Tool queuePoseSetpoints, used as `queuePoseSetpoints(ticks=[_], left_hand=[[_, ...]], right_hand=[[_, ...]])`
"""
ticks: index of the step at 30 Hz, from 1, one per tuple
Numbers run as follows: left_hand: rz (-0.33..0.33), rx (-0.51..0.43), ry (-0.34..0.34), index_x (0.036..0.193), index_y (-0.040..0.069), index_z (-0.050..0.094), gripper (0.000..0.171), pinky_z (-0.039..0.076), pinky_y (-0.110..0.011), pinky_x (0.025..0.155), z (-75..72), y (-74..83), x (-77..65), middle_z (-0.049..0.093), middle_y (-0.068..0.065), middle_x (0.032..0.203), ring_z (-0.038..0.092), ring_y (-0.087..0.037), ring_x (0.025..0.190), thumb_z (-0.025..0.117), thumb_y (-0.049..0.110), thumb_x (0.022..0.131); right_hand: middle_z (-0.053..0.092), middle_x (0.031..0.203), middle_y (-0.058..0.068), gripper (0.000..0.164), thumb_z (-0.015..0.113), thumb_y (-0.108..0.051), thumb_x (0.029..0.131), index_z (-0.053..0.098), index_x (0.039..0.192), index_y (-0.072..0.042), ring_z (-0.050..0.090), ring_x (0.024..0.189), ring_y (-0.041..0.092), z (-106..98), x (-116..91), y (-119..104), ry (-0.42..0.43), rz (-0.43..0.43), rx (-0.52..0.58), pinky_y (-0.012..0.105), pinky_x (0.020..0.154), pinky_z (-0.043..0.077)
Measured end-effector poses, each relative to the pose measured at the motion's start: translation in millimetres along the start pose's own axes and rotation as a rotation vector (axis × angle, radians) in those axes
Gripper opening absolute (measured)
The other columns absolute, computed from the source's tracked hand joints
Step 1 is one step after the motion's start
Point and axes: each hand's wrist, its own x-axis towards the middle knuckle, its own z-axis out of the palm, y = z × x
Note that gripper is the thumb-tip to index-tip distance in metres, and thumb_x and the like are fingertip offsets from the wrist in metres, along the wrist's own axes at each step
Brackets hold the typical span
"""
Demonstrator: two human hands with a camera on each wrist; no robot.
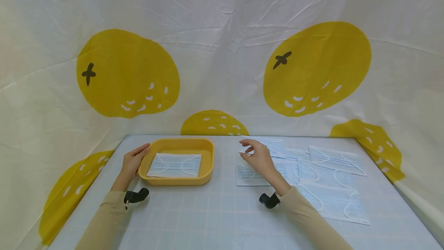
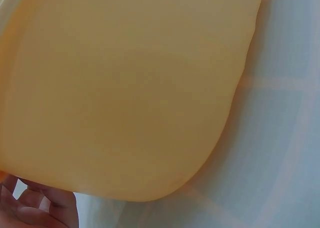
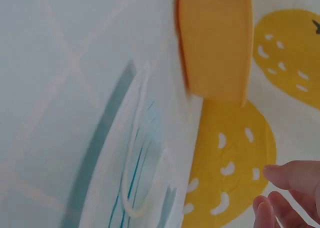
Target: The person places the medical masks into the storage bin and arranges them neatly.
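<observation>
A yellow tray [image 1: 177, 181] stands on the left part of the table, with a pale blue face mask [image 1: 175, 165] lying flat in it. My left hand [image 1: 133, 163] grips the tray's left end near the far corner; the left wrist view shows part of that hand [image 2: 42, 208] at the tray wall [image 2: 130, 123]. Over the loose masks right of the tray hovers my right hand [image 1: 258, 160], thumb and fingers apart and nothing between them. Below it lies a mask [image 1: 248, 174] with white ear loops, partly hidden by the hand and forearm.
More masks spread over the right side of the table, some overlapping: one at the back right [image 1: 336, 160], others nearer the front [image 1: 341, 200]. Another mask [image 1: 274, 146] lies at the back edge. A white curtain [image 1: 222, 68] printed with yellow fruit hangs behind the table.
</observation>
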Motion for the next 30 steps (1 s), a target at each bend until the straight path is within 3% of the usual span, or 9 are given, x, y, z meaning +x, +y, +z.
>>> queuePoseSetpoints(ticks=[13,19,30], left_hand=[[0.013,-0.010,0.005,0.140,0.005,0.048,0.061,0.047,-0.002,0.076,-1.0,-2.0,-0.1,0.059,0.031,0.089,0.053,0.016,0.086,0.065,0.037,0.091],[-0.004,-0.001,0.005,0.140,0.007,0.048,0.061,0.048,-0.003,0.077,-1.9,-3.2,1.5,0.060,0.030,0.095,0.052,0.015,0.088,0.065,0.038,0.091],[0.008,-0.022,-0.003,0.140,0.004,0.048,0.063,0.048,-0.003,0.075,0.2,-2.5,3.2,0.058,0.032,0.087,0.053,0.017,0.083,0.065,0.038,0.090]], right_hand=[[0.070,0.107,0.016,0.038,0.076,-0.006,0.080,0.067,0.117,-0.007,0.066,0.085,0.025,-38.1,-20.9,42.5,0.024,0.074,-0.096,0.034,0.069,0.058],[0.071,0.104,0.016,0.036,0.075,-0.007,0.080,0.067,0.116,-0.006,0.066,0.085,0.026,-55.6,-28.5,61.6,0.041,0.075,-0.138,0.036,0.071,0.058],[0.070,0.107,0.020,0.038,0.074,-0.007,0.082,0.064,0.119,-0.003,0.068,0.085,0.028,-84.8,-25.8,94.6,-0.003,0.155,-0.138,0.033,0.070,0.056]])
